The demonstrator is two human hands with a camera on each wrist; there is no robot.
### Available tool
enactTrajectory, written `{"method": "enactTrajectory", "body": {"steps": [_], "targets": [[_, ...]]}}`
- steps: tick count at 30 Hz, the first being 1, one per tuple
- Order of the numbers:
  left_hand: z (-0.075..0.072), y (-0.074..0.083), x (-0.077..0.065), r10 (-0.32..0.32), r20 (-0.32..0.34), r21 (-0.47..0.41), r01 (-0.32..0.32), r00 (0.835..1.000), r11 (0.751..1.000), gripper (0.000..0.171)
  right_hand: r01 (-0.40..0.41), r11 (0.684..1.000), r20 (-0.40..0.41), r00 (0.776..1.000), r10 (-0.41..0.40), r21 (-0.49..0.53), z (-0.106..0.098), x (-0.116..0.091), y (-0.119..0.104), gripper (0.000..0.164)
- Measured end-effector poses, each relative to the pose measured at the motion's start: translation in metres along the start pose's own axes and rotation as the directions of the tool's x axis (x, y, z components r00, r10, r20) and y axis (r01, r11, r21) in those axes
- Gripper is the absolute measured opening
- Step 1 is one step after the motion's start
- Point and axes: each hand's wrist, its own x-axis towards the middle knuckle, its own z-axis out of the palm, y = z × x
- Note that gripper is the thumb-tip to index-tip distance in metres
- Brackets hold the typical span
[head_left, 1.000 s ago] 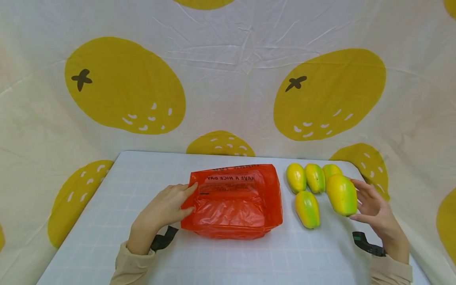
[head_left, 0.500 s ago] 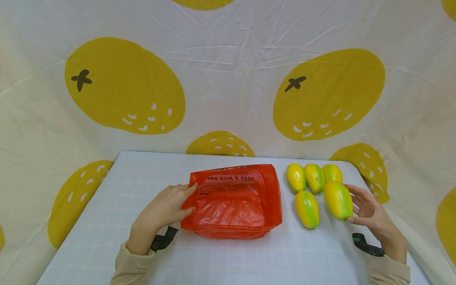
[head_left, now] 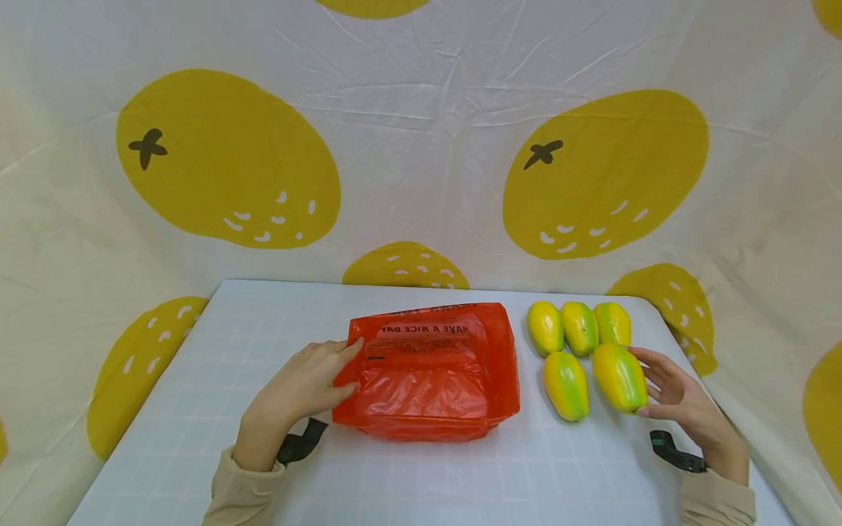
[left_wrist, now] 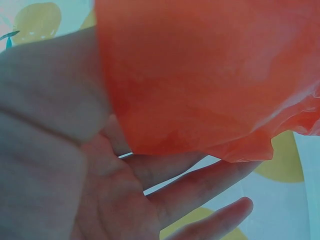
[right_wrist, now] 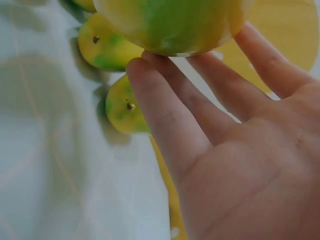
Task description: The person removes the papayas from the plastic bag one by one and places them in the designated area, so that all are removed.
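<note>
A red plastic bag (head_left: 427,372) with mirrored lettering sits mid-table, its mouth spread. My left hand (head_left: 305,383) is at its left rim, index finger and thumb spread apart over the red film. In the left wrist view the other fingers (left_wrist: 200,192) stretch out past the bag's edge, while the film hides the thumb. At the right, my right hand (head_left: 680,402) holds a yellow-green papaya (head_left: 618,376) by its right side, between thumb and fingertips. More papayas lie close by: one (head_left: 566,387) to its left and a back row with a papaya (head_left: 544,329) at its left end.
The pale checked table (head_left: 460,482) ends at a hanging cloth (head_left: 421,168) printed with big yellow fruit. Two back-row papayas, the middle one (head_left: 579,329) and the right one (head_left: 612,321), lie just behind the held one. Each wrist wears a dark strap (head_left: 677,453).
My right hand has brought the papaya leftward and toward me, down beside the front papaya; the right back-row papaya is less covered. The left hand and bag keep their places.
</note>
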Motion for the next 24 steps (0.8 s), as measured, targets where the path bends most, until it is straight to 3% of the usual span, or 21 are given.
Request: {"method": "enactTrajectory", "body": {"steps": [24], "targets": [[-0.002, 0.000, -0.001, 0.014, -0.017, 0.003, -0.014, 1.000, 1.000, 0.065, -0.117, 0.981, -0.003, 0.993, 0.118, -0.154, -0.002, 0.000, 0.018, 0.089]]}}
